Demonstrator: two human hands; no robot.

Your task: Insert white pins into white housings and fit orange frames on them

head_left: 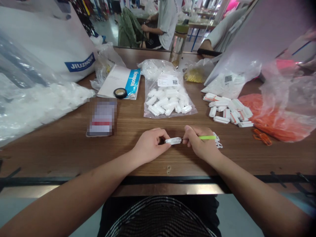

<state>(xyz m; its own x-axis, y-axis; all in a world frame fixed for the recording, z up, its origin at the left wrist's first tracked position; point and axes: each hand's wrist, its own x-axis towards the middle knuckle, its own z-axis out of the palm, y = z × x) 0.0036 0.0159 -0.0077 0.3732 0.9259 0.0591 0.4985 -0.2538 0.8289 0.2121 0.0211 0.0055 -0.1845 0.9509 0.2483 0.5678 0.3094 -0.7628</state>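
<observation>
My left hand [149, 144] pinches a small white plastic housing [173, 141] with small dark marks on its face, between thumb and fingertips just above the table. My right hand [203, 146] is closed around a slim tool with a bright green handle [207, 137]. The tool's thin metal shaft reaches left to the right end of the white housing; whether its tip is inside cannot be seen. Tiny white pieces [218, 141] lie beside my right hand, partly hidden by it. A loose pile of white housings [230, 110], some with orange strips, lies beyond to the right.
A clear bag of white parts [168, 98] lies ahead. To the left are a phone [102, 118], a notebook [111, 80], black tape [120, 93] and a large bag [37, 98]. An orange-filled bag [278, 115] and orange pieces [262, 137] lie right. A bottle [177, 46] stands behind.
</observation>
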